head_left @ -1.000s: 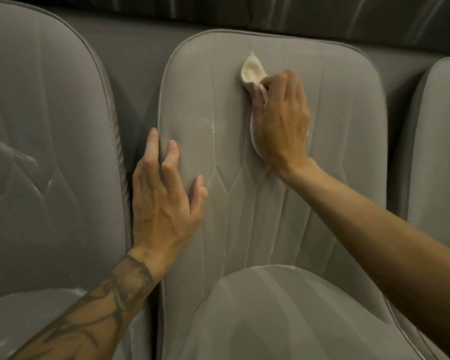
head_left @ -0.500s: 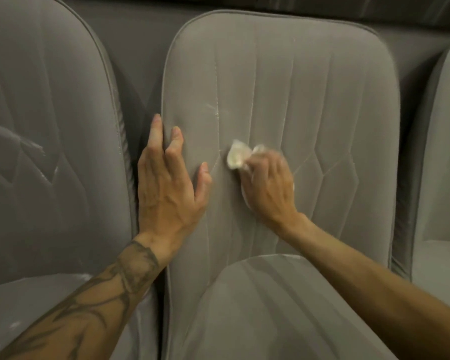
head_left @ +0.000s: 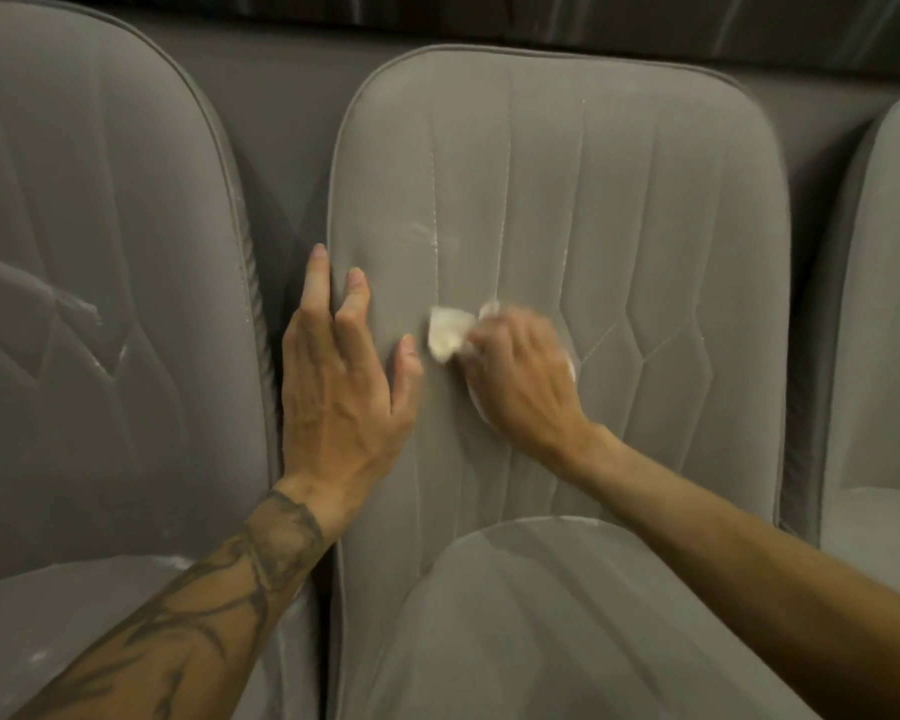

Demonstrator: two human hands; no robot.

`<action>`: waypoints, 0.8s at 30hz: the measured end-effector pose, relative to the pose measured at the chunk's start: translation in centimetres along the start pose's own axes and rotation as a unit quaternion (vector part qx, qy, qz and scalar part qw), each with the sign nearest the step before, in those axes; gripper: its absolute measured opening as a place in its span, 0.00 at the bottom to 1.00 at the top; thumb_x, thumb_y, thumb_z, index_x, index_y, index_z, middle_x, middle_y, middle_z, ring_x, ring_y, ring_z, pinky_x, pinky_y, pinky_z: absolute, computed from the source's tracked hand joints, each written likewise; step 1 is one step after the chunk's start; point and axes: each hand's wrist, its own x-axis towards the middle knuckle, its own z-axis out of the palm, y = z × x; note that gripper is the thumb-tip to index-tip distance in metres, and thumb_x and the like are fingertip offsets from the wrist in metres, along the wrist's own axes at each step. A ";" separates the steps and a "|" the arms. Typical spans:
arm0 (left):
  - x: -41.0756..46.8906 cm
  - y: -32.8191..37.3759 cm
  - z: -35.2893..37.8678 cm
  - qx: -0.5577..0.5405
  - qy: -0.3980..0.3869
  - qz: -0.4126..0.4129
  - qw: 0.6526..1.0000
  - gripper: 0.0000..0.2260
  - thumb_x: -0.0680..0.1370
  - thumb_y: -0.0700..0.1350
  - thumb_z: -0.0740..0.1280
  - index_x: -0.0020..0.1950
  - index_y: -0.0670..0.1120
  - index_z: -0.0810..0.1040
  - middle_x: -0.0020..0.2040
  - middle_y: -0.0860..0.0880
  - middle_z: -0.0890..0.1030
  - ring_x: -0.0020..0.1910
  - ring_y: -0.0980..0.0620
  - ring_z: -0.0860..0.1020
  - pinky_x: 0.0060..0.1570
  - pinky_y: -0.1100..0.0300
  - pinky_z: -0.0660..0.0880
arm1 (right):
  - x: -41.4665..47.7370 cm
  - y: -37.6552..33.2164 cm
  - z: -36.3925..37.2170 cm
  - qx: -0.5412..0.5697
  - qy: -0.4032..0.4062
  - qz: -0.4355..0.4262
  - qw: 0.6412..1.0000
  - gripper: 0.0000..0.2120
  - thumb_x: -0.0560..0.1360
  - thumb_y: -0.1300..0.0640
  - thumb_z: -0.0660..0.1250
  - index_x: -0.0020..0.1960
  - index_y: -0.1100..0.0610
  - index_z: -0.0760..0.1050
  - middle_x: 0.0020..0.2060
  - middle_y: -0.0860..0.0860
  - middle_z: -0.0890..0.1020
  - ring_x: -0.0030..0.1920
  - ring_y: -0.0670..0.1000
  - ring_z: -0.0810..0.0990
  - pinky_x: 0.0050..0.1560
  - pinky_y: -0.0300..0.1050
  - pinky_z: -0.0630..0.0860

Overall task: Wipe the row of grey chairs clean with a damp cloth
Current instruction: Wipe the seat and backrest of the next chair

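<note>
Wiping the middle chair (head_left: pixel 619 200) back
Right hand (head_left: pixel 526 376) grips the cloth (head_left: pixel 448 332) mid-back, beside the flat, straight-fingered left hand (head_left: pixel 341 387); pale streaks (head_left: pixel 430 233) lie just above

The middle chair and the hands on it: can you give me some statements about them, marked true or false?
1. The right hand holds a pale cloth against the middle chair. True.
2. The left hand holds a spray bottle. False: it rests flat on the chair's backrest, fingers straight.
3. The cloth lies on the seat cushion. False: it is on the backrest.
4. The left chair shows white streaks. True.
</note>
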 end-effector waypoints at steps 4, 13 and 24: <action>-0.1 -0.1 0.2 -0.004 0.000 0.004 1.000 0.26 0.83 0.49 0.63 0.76 0.34 0.67 0.79 0.30 0.61 0.74 0.32 0.67 0.74 0.45 0.64 | 3.6 -1.5 0.9 -0.002 0.098 0.155 0.983 0.07 0.85 0.53 0.59 0.52 0.56 0.66 0.47 0.58 0.76 0.43 0.58 0.74 0.44 0.52 0.72; 0.0 -0.1 0.3 -0.044 0.003 -0.002 0.999 0.24 0.84 0.47 0.61 0.76 0.34 0.66 0.79 0.31 0.61 0.77 0.33 0.65 0.77 0.48 0.61 | 7.2 -1.1 -1.1 0.012 0.075 0.149 0.986 0.07 0.82 0.56 0.61 0.50 0.60 0.72 0.42 0.59 0.76 0.40 0.58 0.74 0.41 0.55 0.72; -0.2 -0.4 0.4 -0.041 0.003 0.001 0.999 0.24 0.84 0.48 0.60 0.76 0.35 0.66 0.80 0.32 0.60 0.76 0.33 0.66 0.76 0.47 0.63 | 7.0 -2.0 -2.7 0.020 -0.043 -0.012 0.999 0.14 0.83 0.55 0.61 0.47 0.64 0.78 0.43 0.61 0.79 0.40 0.62 0.77 0.40 0.56 0.74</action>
